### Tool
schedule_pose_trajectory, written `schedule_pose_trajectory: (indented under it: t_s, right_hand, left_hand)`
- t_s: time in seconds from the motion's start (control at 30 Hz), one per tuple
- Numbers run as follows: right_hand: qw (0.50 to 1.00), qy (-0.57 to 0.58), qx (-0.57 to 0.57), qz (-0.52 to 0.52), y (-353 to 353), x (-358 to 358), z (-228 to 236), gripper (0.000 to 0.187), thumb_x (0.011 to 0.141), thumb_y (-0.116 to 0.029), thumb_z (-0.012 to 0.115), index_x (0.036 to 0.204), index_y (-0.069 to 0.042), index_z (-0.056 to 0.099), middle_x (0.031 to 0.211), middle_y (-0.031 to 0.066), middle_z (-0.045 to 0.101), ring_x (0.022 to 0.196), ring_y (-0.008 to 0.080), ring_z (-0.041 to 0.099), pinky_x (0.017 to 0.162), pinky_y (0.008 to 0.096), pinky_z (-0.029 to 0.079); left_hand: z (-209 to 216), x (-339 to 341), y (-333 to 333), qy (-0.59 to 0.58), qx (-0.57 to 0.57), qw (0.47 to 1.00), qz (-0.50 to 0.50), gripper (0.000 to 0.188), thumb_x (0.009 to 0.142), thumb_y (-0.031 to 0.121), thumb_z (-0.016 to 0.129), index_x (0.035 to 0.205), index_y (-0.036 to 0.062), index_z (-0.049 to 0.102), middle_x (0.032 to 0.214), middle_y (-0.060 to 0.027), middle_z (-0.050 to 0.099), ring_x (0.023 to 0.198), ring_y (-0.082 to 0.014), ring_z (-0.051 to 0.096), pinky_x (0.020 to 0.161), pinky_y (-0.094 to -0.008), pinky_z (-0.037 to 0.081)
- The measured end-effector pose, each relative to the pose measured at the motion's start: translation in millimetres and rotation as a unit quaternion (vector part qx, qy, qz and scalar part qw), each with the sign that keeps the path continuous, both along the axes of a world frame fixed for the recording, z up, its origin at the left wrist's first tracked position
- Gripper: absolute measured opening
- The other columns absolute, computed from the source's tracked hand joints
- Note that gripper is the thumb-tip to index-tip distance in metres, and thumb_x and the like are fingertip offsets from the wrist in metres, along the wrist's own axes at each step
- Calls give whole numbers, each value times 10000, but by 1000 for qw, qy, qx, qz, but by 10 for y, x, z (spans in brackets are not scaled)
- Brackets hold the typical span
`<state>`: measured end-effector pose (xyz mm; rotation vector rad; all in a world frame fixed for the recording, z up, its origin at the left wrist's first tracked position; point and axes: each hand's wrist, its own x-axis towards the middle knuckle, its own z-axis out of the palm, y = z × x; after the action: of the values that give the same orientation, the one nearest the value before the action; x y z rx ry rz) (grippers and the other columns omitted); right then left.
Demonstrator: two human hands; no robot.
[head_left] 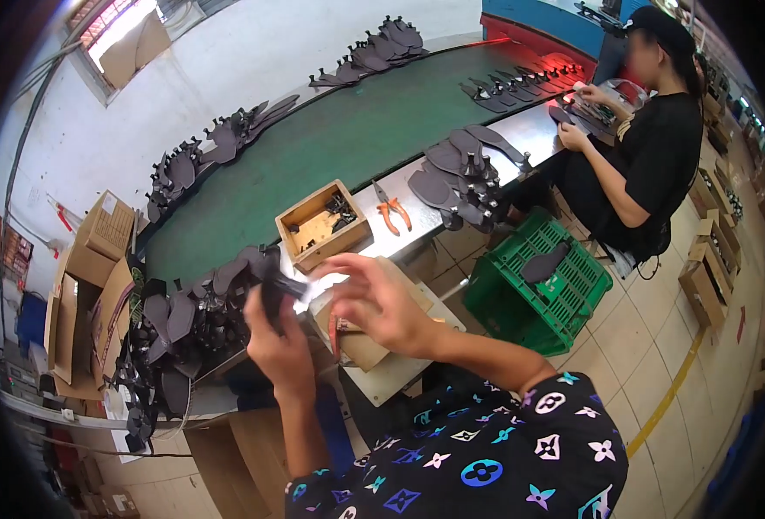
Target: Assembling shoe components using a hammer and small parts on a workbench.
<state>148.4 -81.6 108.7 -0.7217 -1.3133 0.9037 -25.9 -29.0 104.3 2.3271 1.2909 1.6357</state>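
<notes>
My left hand (279, 342) is closed round a dark shoe sole with a heel (280, 281), held up in front of me and blurred. Close by on its right, my right hand (369, 303) has curled fingers reaching toward the heel. Motion smears those fingertips, and a pale bright spot between the hands is too blurred to name. Below my right hand are a tan pad (365, 353) and a red-handled tool (333, 336), partly covered. Just beyond stands a wooden box (309, 258) holding small dark parts. Orange-handled pliers (391, 212) lie beside it.
Heeled soles are piled at my left (170, 316) and on the metal ledge (465, 173). More line the far side of the green conveyor belt (313, 147). A green crate (538, 285) stands on the floor at right. Beyond it sits a co-worker (659, 156) handling a sole.
</notes>
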Motion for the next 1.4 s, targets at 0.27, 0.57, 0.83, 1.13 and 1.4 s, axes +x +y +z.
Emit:
schedule_pose_trajectory:
  t_s: [0.27, 0.57, 0.83, 1.13, 1.4]
  right_hand:
    - [795, -537, -157, -234, -737, 661, -1606, 591, 722, -197, 777, 1226, -73, 494, 945, 152, 637, 811, 346, 669, 640, 438, 545]
    - [896, -8, -284, -340, -1926, 889, -2077, 199, 905, -174, 691, 801, -31, 599, 579, 23, 531, 458, 83, 495, 436, 257, 377]
    - [814, 172, -327, -449, -1752, 1167, -1835, 216, 997, -227, 601, 998, -12, 585, 556, -43, 417, 356, 32, 334, 329, 226, 266]
    - [899, 103, -263, -335, -1379, 1077, -1457, 213, 986, -193, 618, 1072, 0, 642, 528, -45, 447, 381, 27, 352, 358, 217, 267]
    - [966, 11, -110, -232, -840, 865, -385, 292, 938, -238, 696, 1124, -14, 669, 830, 28, 676, 505, 13, 445, 447, 173, 319]
  left_hand:
    - [-86, 87, -177, -369, -386, 816, -220, 267, 1034, 230, 521, 1207, 27, 513, 1001, -63, 622, 741, -133, 615, 662, -293, 535]
    - [-1232, 308, 290, 123, -196, 972, 41, 632, 910, 209, 660, 1426, -33, 389, 1355, -244, 477, 1269, -404, 418, 1071, -462, 326]
    - [-799, 571, 2084, 416, -232, 875, 85, 205, 815, 163, 703, 976, 37, 729, 962, -165, 721, 901, -331, 707, 743, -425, 562]
    - [-405, 652, 2206, 234, -278, 930, -55, 179, 827, 154, 742, 902, -8, 764, 832, -161, 740, 705, -232, 718, 619, -351, 537]
    - [568, 562, 137, -270, -372, 814, -355, 281, 924, 73, 670, 1174, -53, 649, 853, -86, 701, 640, -110, 637, 549, -216, 464]
